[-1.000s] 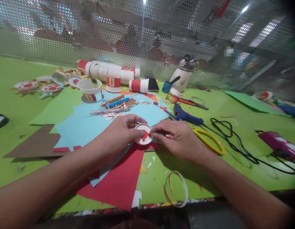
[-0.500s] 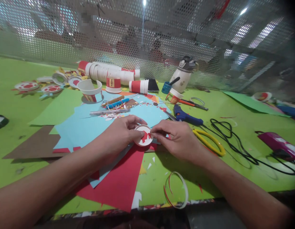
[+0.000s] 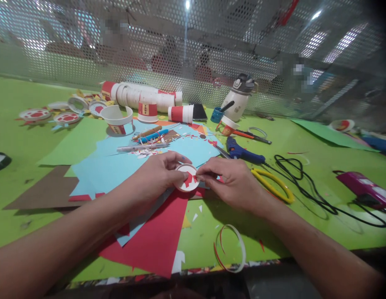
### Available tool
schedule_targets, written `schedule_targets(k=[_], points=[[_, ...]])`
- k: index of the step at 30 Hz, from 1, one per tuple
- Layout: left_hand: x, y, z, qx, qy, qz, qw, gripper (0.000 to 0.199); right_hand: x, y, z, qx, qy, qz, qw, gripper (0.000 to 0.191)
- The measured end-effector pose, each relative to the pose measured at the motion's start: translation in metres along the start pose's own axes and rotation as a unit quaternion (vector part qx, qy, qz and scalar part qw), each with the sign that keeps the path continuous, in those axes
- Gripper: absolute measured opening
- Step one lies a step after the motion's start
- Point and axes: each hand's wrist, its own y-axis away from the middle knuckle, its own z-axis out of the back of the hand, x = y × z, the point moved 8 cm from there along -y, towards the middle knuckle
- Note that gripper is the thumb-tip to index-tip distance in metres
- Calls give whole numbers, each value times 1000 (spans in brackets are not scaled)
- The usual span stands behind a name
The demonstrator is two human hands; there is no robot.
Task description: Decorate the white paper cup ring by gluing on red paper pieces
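My left hand [image 3: 163,172] grips a small round white disc with a raised rim [image 3: 187,187], its thumb pressing on a red paper shape [image 3: 188,180] inside. At the disc's right edge, the thumb and fingertips of my right hand [image 3: 227,178] pinch together on a small red paper piece [image 3: 195,177]. Under and around the hands lie light blue paper [image 3: 111,166] and red paper [image 3: 158,232]. Paper scraps and pens [image 3: 144,146] rest on the blue sheet just beyond the disc.
Paper cups [image 3: 147,112] line the back, near decorated discs [image 3: 66,118] at the left. A bottle [image 3: 238,99] stands behind a blue glue gun [image 3: 245,155]. Yellow-handled scissors [image 3: 274,185], a black cord [image 3: 308,193] and a purple device [image 3: 364,189] lie at the right.
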Motion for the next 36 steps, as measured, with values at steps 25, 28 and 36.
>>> schedule_targets(k=[25, 28, 36], points=[[-6, -2, 1, -17, -24, -12, 999, 30, 3, 3, 9, -34, 20, -5, 999, 10], [-6, -2, 0, -8, -22, -20, 1000, 29, 3, 3, 7, -32, 26, -4, 999, 11], [-7, 2, 0, -21, -21, -11, 999, 27, 3, 3, 7, -35, 14, -17, 999, 9]])
